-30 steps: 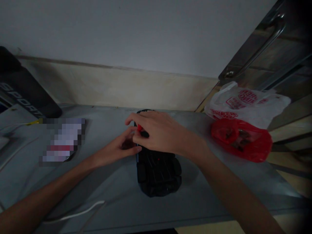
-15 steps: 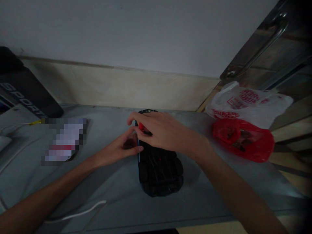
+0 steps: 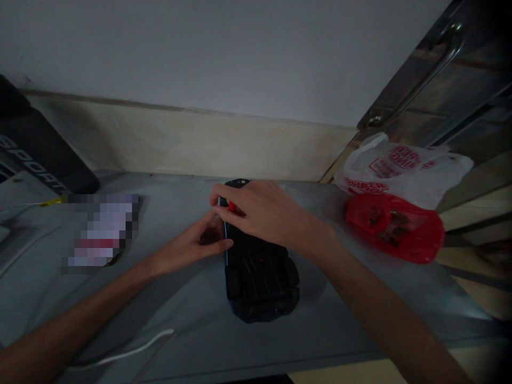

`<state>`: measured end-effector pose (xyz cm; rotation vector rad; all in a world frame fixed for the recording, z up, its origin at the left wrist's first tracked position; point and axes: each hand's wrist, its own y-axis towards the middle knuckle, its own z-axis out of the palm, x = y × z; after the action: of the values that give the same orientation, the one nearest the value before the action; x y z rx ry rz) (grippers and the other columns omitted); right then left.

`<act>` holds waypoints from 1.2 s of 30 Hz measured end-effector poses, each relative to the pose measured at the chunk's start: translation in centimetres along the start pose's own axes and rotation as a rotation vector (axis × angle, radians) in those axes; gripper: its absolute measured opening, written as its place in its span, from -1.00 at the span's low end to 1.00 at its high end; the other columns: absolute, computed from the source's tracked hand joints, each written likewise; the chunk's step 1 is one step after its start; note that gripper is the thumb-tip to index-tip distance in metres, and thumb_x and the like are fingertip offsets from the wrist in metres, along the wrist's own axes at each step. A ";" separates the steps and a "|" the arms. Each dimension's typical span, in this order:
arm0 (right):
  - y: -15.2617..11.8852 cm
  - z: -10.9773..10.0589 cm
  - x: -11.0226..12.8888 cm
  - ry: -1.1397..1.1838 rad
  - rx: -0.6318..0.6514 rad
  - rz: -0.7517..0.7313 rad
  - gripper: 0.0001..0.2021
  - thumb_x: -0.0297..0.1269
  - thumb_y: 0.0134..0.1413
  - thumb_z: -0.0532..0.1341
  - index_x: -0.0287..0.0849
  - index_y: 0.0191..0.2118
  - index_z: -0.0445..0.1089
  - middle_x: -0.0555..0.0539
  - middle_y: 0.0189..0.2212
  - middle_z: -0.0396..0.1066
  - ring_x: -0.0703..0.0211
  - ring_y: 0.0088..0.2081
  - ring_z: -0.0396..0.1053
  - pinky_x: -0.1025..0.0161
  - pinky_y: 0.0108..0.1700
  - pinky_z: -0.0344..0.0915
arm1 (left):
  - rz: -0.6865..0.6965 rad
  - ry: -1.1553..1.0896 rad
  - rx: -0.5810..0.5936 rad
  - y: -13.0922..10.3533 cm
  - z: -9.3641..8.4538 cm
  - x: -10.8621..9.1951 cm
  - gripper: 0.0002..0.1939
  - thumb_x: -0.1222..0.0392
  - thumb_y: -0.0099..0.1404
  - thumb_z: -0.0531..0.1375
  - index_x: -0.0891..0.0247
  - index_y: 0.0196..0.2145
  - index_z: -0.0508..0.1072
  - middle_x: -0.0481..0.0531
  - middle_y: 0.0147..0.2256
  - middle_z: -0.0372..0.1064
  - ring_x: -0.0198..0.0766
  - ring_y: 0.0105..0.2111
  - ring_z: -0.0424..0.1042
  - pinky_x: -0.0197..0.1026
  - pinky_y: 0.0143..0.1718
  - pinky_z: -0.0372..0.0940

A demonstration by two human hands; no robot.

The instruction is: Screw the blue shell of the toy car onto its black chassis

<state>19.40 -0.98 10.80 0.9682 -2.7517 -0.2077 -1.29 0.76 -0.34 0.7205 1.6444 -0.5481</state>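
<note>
A toy car (image 3: 260,277) lies upside down on the grey table, its black underside and wheels facing up. Against its left side my left hand (image 3: 200,241) is closed, thumb on the near edge and the other fingers partly hidden behind the far part. Over the far end of the underside, my right hand (image 3: 268,210) is bent with fingers and thumb pinched around a small red object (image 3: 232,206). Most of that red object is covered by the hand, so its kind cannot be made out.
At the left lie a blurred-out flat item (image 3: 106,226) and a dark box marked SPORT (image 3: 52,149). A white cable (image 3: 132,352) runs along the front left. A white plastic bag (image 3: 404,165) and a red bag (image 3: 396,229) sit at the right. A wall closes off the back.
The view has shifted slightly. My right thumb and fingers have turned a little about the red object, while the car and my left hand stay in place.
</note>
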 end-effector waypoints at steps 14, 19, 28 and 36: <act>-0.1 0.4 0.2 0.052 -0.038 -0.067 -0.69 -0.32 0.33 0.13 -0.10 0.14 0.32 0.01 -0.31 0.50 0.16 -0.24 0.41 0.25 -0.18 0.12 | 0.044 -0.001 0.009 0.1 -0.2 0.0 -0.50 0.05 0.42 0.28 0.14 0.23 0.28 0.10 0.03 0.44 -0.09 -0.01 0.44 -0.03 0.03 0.36; 0.1 1.2 0.2 0.008 -0.080 0.061 -0.77 -0.27 0.38 0.12 -0.08 0.08 0.34 0.01 -0.34 0.51 0.17 -0.33 0.41 0.24 -0.24 0.11 | 0.015 0.014 0.001 0.2 -0.2 0.1 -0.46 0.03 0.42 0.28 0.15 0.26 0.24 -0.04 -0.23 0.38 -0.22 -0.26 0.38 -0.13 -0.18 0.32; -2.9 1.9 -4.7 0.417 -0.512 0.370 -0.81 -0.19 0.35 0.10 -0.08 -0.06 0.39 0.08 -0.48 0.38 0.23 -0.44 0.37 0.30 -0.33 0.19 | 0.034 0.094 0.009 0.1 -0.7 0.0 -0.41 0.00 0.46 0.24 0.07 0.34 0.17 -0.13 -0.35 0.24 -0.27 -0.35 0.28 -0.17 -0.26 0.21; -9.4 7.1 -9.2 0.220 -0.115 0.570 -0.86 -0.37 0.24 0.17 -0.09 -0.17 0.46 0.03 -0.45 0.48 0.21 -0.40 0.44 0.31 -0.32 0.18 | 0.014 0.118 0.004 0.1 -1.2 0.2 -0.42 -0.05 0.47 0.21 0.00 0.35 0.17 -0.11 -0.31 0.25 -0.21 -0.30 0.31 -0.13 -0.21 0.21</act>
<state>30.27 -2.03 0.55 0.1435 -2.6428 -0.1472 -2.05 1.73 -0.33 0.7795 1.7468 -0.5071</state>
